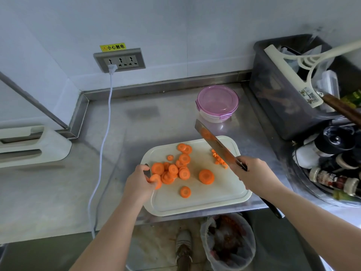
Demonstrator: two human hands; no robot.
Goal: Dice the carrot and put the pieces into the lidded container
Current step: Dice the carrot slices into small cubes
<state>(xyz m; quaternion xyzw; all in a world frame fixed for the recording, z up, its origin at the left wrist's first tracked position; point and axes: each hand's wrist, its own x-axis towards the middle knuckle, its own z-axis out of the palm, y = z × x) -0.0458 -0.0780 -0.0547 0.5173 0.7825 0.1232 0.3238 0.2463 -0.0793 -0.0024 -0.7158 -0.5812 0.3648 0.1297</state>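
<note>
A white cutting board (214,200) lies on the steel counter with several orange carrot slices (175,169) spread over its left and middle. A small heap of diced carrot (219,158) sits at its right, partly behind the cleaver (214,142). My right hand (252,175) grips the cleaver's handle, its blade raised above the board and pointing toward the back. My left hand (139,184) pinches a carrot slice (156,180) at the board's left edge. The round container with a pink lid (217,102) stands behind the board, its lid on.
A dark bin (289,106) with utensils stands at the right, with bottles (332,178) in front of it. A white cable (103,145) runs from the wall socket (120,60) over the counter's left part. A lined waste bin (228,243) sits on the floor below the counter edge.
</note>
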